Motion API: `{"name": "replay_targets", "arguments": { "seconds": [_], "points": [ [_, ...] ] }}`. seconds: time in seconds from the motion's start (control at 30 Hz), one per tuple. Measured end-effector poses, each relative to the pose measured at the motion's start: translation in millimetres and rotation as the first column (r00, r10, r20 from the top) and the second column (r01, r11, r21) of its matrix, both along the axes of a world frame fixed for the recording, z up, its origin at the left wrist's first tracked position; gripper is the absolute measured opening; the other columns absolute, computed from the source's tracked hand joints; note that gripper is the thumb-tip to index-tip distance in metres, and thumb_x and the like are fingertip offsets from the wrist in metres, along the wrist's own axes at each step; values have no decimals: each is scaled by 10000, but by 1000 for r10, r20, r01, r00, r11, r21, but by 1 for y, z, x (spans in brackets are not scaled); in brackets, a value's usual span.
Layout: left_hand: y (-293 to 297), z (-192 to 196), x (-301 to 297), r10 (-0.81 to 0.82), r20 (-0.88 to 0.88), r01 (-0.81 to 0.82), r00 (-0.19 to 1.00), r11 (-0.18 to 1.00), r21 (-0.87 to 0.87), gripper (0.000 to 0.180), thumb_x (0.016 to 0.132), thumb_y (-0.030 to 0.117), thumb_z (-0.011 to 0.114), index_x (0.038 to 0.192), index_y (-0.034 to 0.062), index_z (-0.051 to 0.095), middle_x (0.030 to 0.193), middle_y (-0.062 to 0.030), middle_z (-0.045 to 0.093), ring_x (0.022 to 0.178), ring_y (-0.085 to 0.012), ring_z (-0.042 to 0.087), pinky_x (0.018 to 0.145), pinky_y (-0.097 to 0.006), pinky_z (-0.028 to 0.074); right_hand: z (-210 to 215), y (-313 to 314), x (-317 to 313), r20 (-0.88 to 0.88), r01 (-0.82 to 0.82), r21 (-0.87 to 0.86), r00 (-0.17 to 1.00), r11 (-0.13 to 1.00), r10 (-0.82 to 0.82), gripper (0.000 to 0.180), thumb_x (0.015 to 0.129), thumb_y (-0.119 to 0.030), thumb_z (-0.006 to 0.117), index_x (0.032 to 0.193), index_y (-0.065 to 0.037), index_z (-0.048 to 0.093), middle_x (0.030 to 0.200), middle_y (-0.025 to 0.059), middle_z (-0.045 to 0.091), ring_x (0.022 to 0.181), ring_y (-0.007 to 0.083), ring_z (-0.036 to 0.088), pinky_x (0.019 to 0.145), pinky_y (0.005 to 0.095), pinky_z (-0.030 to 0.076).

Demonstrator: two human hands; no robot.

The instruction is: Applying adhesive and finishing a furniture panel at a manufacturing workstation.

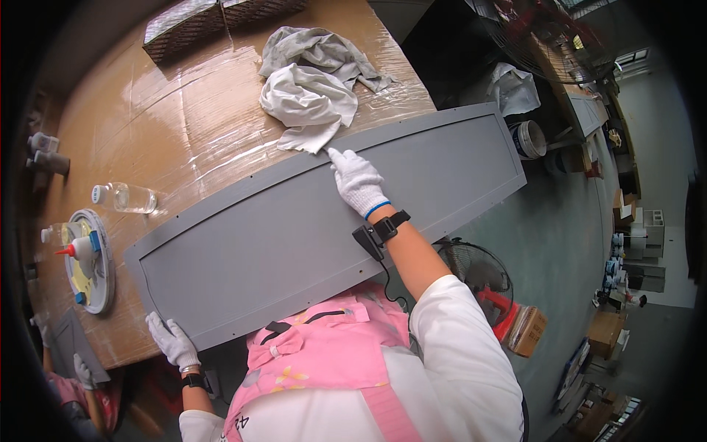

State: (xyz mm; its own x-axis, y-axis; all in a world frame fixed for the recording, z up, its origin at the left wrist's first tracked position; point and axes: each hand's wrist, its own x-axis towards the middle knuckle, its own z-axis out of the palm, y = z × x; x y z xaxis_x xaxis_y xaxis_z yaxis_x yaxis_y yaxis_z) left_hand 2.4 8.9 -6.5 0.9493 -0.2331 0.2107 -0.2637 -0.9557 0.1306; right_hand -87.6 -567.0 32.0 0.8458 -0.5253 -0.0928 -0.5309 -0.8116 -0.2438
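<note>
1. Panel [250, 247]: grey, long, lying across the table's [121, 158] near edge, overhanging it toward the wearer.
2. Left hand [173, 342]: gloved, touching the panel's near left corner; whether it clamps the edge, cannot tell.
3. Right hand [356, 180]: gloved, at the panel's far rim, fingertips near the rags [308, 99]; grip beneath the palm hidden, cannot tell.
4. Clear bottle [134, 198]: on its side, left of the rags.

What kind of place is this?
Probably a workshop: there's a big gray panel partly over a plastic-covered table, a red-tipped squeeze bottle, and a fan.
</note>
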Motion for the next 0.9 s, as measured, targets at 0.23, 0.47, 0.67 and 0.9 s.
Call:
{"name": "replay_targets", "arguments": {
  "seconds": [0.23, 0.47, 0.67, 0.9],
  "points": [
    [6, -6, 8, 8, -5, -8, 1000, 1000, 1, 463, 1010, 206, 436, 1428, 6, 424, 1491, -190, 405, 1403, -324, 352, 1176, -405, 249, 5, -66, -56, 145, 316, 191, 927, 929, -346, 294, 948, -225, 541, 1230, -148, 577, 1079, 149, 614, 931, 374, 633, 798, 465, 536],
    [12, -13, 14, 49, -102, -48, 994, 999, 14, 474, 1025, 207, 405, 1436, -29, 394, 1493, -194, 406, 1409, -315, 343, 1183, -390, 238, 18, -19, -217, 274, -15, 228, 960, 973, -50, 351, 827, -101, 611, 1175, -146, 621, 905, 89, 608, 809, 312, 639, 685, 432, 543],
    [15, -12, 19, 112, -105, -101, 988, 989, 104, 500, 1029, 248, 381, 1442, -34, 381, 1496, -214, 394, 1413, -335, 329, 1187, -399, 235, 4, -59, -285, 191, 236, 72, 950, 969, -246, 323, 868, -144, 597, 1191, -146, 613, 878, 104, 595, 808, 312, 625, 675, 432, 530],
    [9, -16, 34, 144, -108, -127, 984, 980, 154, 506, 1024, 256, 373, 1442, -31, 383, 1494, -219, 396, 1413, -345, 329, 1183, -402, 243, -13, -190, -369, 169, 795, -187, 605, 577, -778, 291, 951, -257, 549, 1221, -158, 597, 1083, 176, 616, 974, 374, 629, 772, 480, 531]
  ]
}}
